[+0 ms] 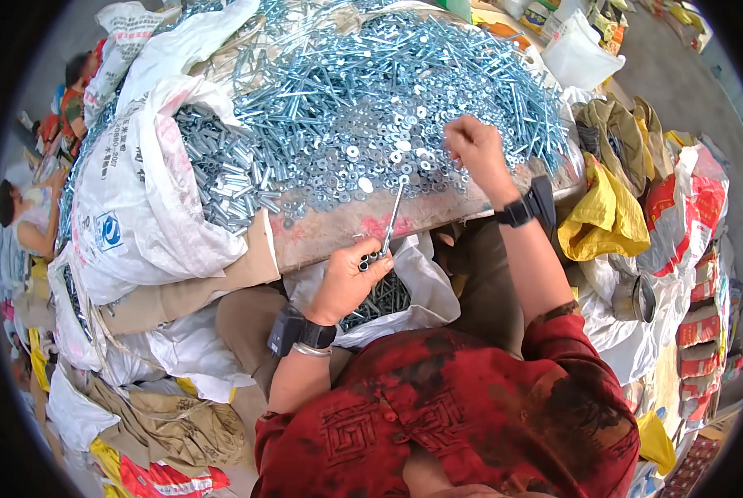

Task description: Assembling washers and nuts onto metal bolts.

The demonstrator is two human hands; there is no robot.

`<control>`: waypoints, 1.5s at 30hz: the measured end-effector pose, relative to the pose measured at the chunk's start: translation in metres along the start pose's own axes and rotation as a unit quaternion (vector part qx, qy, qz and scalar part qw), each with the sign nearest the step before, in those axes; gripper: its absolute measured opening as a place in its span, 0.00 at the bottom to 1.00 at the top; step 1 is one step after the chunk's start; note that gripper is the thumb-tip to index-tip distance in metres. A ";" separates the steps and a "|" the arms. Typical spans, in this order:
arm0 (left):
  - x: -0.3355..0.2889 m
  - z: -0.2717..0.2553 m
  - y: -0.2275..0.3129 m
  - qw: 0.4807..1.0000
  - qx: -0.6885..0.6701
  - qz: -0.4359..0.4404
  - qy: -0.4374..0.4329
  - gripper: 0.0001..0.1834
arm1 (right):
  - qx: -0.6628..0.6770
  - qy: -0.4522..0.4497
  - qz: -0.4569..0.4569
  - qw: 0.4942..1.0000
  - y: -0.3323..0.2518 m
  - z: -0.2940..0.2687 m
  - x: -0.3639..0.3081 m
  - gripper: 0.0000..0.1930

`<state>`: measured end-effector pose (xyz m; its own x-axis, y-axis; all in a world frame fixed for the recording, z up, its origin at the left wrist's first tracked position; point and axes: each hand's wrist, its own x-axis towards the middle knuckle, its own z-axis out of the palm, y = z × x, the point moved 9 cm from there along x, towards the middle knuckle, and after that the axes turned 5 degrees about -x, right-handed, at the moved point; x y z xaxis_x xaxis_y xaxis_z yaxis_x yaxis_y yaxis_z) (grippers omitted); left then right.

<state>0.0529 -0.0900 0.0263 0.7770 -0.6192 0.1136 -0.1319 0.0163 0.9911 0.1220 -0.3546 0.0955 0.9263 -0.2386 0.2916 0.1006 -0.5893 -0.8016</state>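
My left hand (348,280) is closed around a long thin metal bolt (396,212) that slants up and away from me. A pale washer appears at its far tip; whether it is on the bolt or behind it I cannot tell. Several short metal sleeves (365,264) show their open ends in the same fist. Over the right part of a heap of loose washers (350,153) my right hand (476,148) hovers with fingers curled together; what they hold, if anything, is hidden. Metal sleeves (226,170) spill from a white woven sack (131,199) at the left.
Long bolts (462,54) are piled behind and right of the washers. Below my left hand an open white sack (429,286) holds dark bolts. Yellow cloth (608,217) and a metal cup (633,297) lie at the right. Other people (35,207) sit at the far left.
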 end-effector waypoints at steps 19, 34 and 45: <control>0.001 -0.013 -0.010 0.995 0.093 -0.010 0.031 0.18 | -0.488 0.103 -0.128 0.857 0.015 0.032 0.030 0.04; -0.013 0.003 0.011 0.993 -0.119 -0.016 -0.011 0.07 | 0.340 -0.052 -0.005 0.939 -0.065 0.072 -0.048 0.02; -0.023 0.010 0.022 0.953 -0.294 -0.046 -0.053 0.08 | 0.215 0.012 -0.146 0.966 -0.106 0.050 -0.073 0.03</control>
<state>0.0259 -0.0837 0.0450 0.6978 -0.7148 0.0467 0.3266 0.3755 0.8673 0.0616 -0.2361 0.1326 0.8281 -0.1313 0.5450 0.5015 -0.2607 -0.8249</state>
